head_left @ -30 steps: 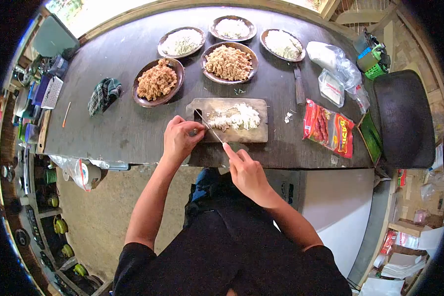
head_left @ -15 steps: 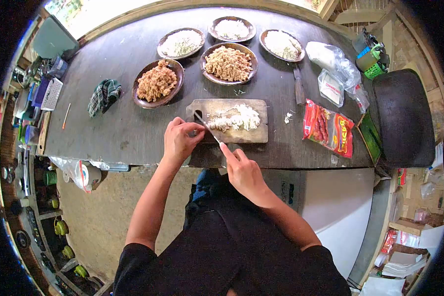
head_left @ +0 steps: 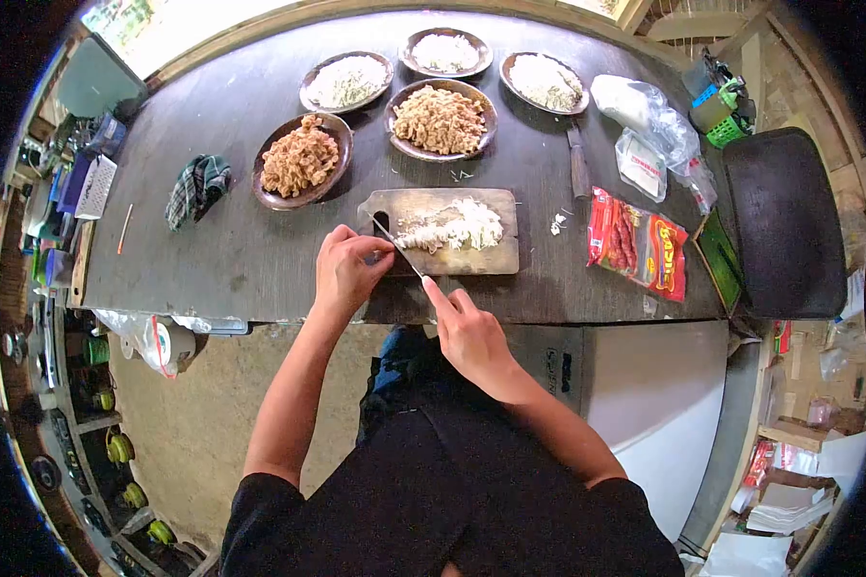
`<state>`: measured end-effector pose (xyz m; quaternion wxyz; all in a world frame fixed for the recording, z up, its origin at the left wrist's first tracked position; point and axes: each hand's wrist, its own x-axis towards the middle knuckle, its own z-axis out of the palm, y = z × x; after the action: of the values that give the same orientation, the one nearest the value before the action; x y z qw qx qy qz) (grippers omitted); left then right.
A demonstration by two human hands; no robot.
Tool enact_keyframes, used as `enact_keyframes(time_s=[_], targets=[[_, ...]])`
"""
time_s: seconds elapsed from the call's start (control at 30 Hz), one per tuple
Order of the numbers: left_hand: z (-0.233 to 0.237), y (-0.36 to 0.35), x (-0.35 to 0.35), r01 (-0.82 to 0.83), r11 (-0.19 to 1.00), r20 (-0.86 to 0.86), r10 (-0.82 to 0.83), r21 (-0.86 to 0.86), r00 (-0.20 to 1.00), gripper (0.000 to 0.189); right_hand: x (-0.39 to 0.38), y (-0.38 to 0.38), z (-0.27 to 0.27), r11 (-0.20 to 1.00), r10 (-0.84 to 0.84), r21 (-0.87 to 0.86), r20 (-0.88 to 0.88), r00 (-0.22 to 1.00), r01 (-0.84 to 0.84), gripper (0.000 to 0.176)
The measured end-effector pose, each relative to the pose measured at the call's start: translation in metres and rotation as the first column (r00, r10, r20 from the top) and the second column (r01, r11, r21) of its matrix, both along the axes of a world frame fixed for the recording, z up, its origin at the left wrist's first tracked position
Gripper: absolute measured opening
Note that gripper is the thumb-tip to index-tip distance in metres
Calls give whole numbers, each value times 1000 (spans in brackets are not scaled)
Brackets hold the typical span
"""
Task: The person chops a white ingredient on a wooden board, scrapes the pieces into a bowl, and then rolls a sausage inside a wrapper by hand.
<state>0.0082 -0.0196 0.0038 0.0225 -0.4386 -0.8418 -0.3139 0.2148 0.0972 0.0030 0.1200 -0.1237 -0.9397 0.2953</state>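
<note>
Pointing diagonally far-left, knife (head_left: 398, 251) in right hand (head_left: 467, 334), tip seemingly on board (head_left: 473, 262).

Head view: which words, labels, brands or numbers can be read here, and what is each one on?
No text reads clearly.
Red packet: yellow lettering, too blurred to read.
White sachet: red label, too small to read.
Bag below the table edge: round logo, unreadable.
Cabinet: dark marks, unreadable.
Knife and board: no text seen.
</note>
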Motion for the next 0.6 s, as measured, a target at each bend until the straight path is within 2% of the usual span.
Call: enact_keyframes(time_s=[0.07,0.17,0.43,0.53,0.6], targets=[[3,-1,1,1,1000,-7,-1,-6,1000,14,-2,0,1,1000,-1,6,-6,1000,1,59],[2,-1,3,6,1000,-19,-6,22,1000,15,3,0,-1,997,-18,-77,-37,999,15,57],[0,7,6,83,995,-70,-79,61,994,12,26,12,5,973,-169,-172,-77,983,153,54],[-3,17,11,82,995,-5,-82,59,997,10,31,15,8,960,-224,-198,-117,968,198,54],[-2,22,15,57,997,-23,-56,45,998,11,35,17,11,962,-221,-191,-140,965,193,55]])
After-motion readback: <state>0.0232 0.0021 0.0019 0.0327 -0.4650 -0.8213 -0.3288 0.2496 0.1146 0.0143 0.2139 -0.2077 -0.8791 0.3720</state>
